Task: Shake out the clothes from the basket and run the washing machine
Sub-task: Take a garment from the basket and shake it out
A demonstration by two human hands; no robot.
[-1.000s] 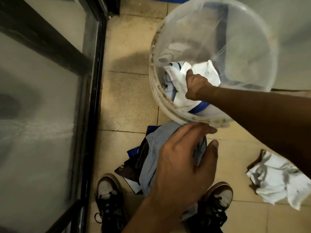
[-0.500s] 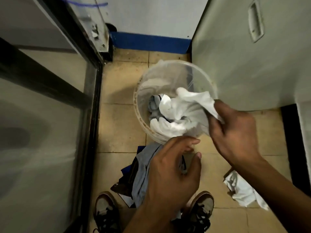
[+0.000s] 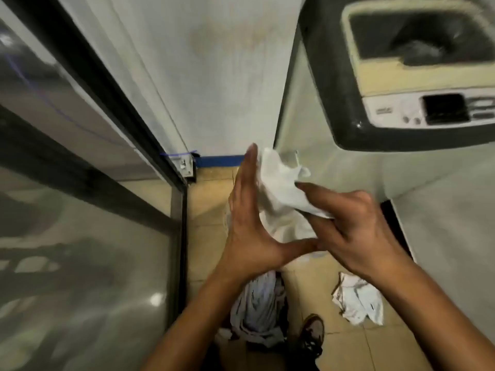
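Note:
A crumpled white garment (image 3: 278,183) is held up in front of me between both hands. My right hand (image 3: 353,231) pinches its right side with thumb and fingers. My left hand (image 3: 249,231) lies flat against its left side, fingers straight and together, its thumb touching the right hand. The washing machine (image 3: 321,89) stands at the upper right with its top open; dark laundry (image 3: 417,49) lies inside the drum. Its control panel (image 3: 444,111) faces me. The basket is hidden behind my hands and the garment.
A grey garment (image 3: 257,306) lies bunched over darker clothes by my feet. Another white cloth (image 3: 359,301) sits on the tiled floor (image 3: 209,199) to the right. A dark-framed glass door (image 3: 80,236) runs along the left. One shoe (image 3: 312,333) shows below.
The white garment has come up out of the basket to chest height. My left hand left the grey garment and met the white one. The view tilted up, showing the washer's open top.

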